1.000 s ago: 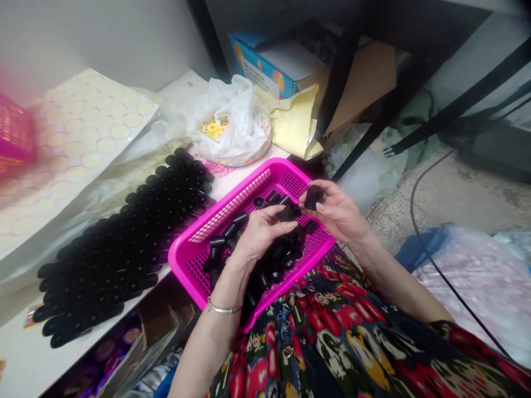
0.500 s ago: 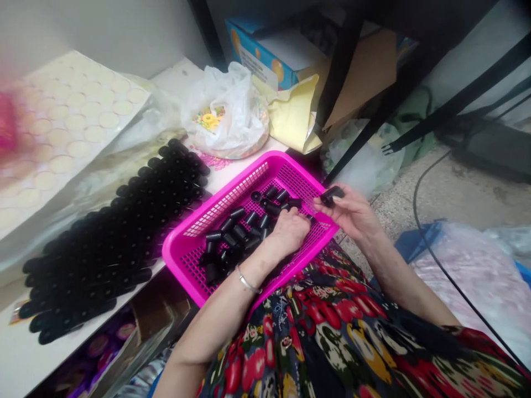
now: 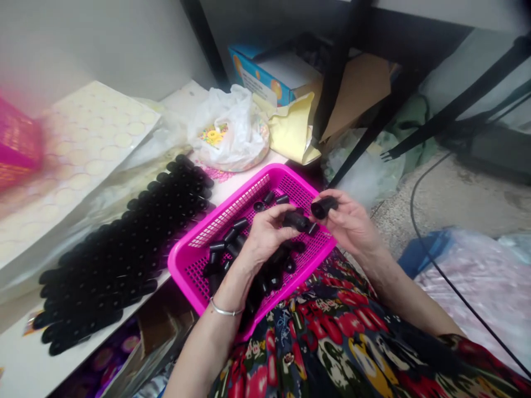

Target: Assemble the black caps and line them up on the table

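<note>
My left hand (image 3: pixel 269 229) grips a short black plastic cylinder (image 3: pixel 295 221) between thumb and fingers, above the pink basket. Just to its right, my right hand (image 3: pixel 352 221) holds a second black cylinder (image 3: pixel 323 207), whose hollow open end faces left. The two pieces are close but apart. Under both hands the pink plastic basket (image 3: pixel 182 271) rests on my lap and against the table edge. Inside it lie several loose black cylinders (image 3: pixel 216 247), some hidden by my left hand and forearm.
Left of the basket, a long block of stacked black cylinders (image 3: pixel 112 254) covers the white table (image 3: pixel 20 359). Behind are a white plastic bag (image 3: pixel 238 121), yellow paper (image 3: pixel 292 127) and a blue box (image 3: pixel 261 72). A sheet with round stickers (image 3: pixel 99 127) lies at left. A black cable (image 3: pixel 440 276) hangs at right.
My left hand has risen from among the pieces in the basket with a black cylinder in its fingers. My right hand has turned its cylinder so the hollow end shows. The camera view has shifted slightly.
</note>
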The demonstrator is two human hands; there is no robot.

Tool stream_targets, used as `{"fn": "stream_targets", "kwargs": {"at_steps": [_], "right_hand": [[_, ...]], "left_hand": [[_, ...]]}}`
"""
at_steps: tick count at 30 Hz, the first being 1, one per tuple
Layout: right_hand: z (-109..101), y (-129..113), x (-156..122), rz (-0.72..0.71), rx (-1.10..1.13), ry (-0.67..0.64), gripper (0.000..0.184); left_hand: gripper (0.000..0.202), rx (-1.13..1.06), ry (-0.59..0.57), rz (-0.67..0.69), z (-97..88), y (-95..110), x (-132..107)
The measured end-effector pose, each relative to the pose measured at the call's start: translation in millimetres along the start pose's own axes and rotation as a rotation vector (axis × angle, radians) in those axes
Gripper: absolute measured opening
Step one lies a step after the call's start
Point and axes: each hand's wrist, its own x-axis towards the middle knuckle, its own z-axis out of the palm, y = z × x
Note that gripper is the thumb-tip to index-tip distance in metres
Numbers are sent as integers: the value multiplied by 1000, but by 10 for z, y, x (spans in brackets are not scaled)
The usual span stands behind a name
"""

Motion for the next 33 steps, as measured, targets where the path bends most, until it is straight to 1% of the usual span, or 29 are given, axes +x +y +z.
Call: {"fn": "stream_targets", "kwargs": {"at_steps": [3,5,7,10,13,15,19,21,23,25,28,33], "right_hand": [[133,8,17,-88,-121,29,35],[171,20,29,-119,-172,35,34],[176,43,33,-135,-202,44,33],[163,96,28,-163,-252,53,34],[155,148,33,-179,-319,40,36],[149,169,48,-179,-322,34,36],[140,192,72,-173,-302,-2,35],[147,204,70,-169,-319,-17,36],[163,214,64,-167,-346,-16,38],[180,217,62,-168,-371,-8,37],[181,212,69,-168,-398,-7,35],[123,200,65,-164,-452,-14,38]], "left_hand": [[38,-148,46,-16,56,63,-79],[37,-232,81,-32,74,66,-88],[34,-298,98,-80,73,37,-75],[32,-331,128,-133,52,-34,-52],[34,-329,176,-104,28,-88,-54],[36,-332,168,-91,12,-100,-68],[39,-350,100,-78,-19,-90,-102],[39,-323,100,-43,-20,-82,-111],[39,-277,129,-7,-8,-73,-116],[39,-228,153,-1,11,-63,-122],[36,-126,159,-7,19,-46,-132],[33,140,96,51,-36,-18,-122]]}}
